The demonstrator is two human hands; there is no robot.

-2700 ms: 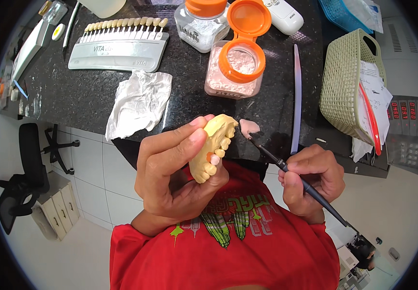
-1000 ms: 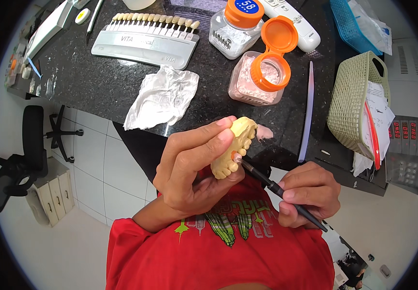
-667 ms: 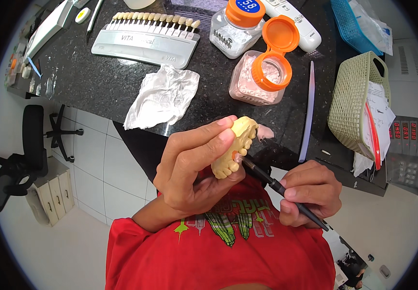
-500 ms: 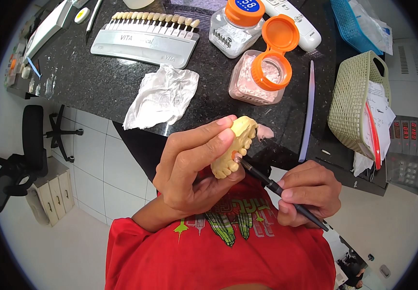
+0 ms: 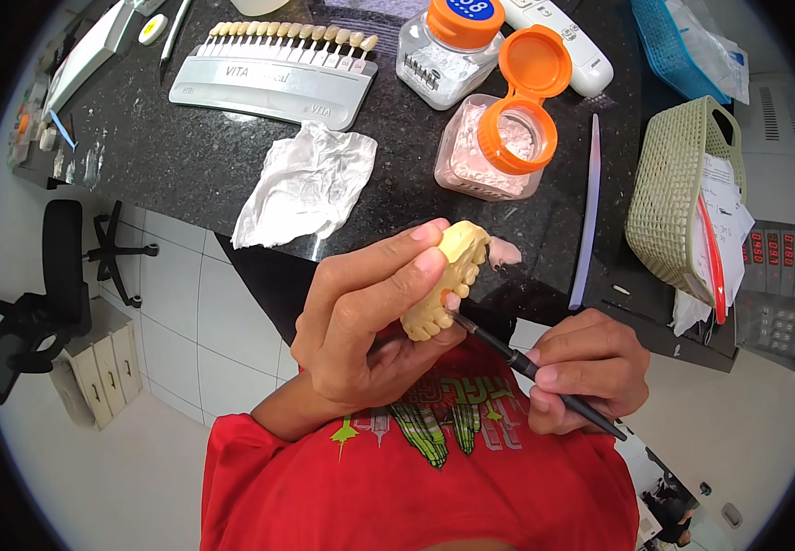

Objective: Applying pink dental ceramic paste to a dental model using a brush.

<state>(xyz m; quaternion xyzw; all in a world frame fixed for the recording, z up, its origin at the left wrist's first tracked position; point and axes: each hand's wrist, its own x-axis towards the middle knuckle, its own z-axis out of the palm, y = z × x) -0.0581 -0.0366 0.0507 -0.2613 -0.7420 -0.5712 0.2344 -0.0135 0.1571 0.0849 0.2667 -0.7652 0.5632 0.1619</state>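
Note:
My left hand [image 5: 360, 312] grips a yellow plaster dental model [image 5: 464, 253] with its row of teeth turned to the right. A small patch of pink material [image 5: 452, 300] sits in a gap of the tooth row, with an orange-red spot beside it. Between the thumb and fingers of my right hand [image 5: 590, 372] is a slim black brush [image 5: 507, 351], slanting up to the left. Its tip reaches the model just below the pink patch; whether it touches is too fine to tell. A lump of pink paste [image 5: 505, 253] lies on the counter just behind the model.
Beyond my hands on the dark stone counter [image 5: 186, 174] lie a crumpled white tissue [image 5: 307, 184], a tooth shade guide [image 5: 269, 87], an uncapped jar of pink powder [image 5: 471, 165] and an orange-lidded jar [image 5: 439, 69]. Rightward are a translucent strip [image 5: 586, 220] and a woven basket [image 5: 668, 184].
The brush tip has shifted slightly down and away from the pink patch, which now shows more fully. Both hands keep nearly the same place.

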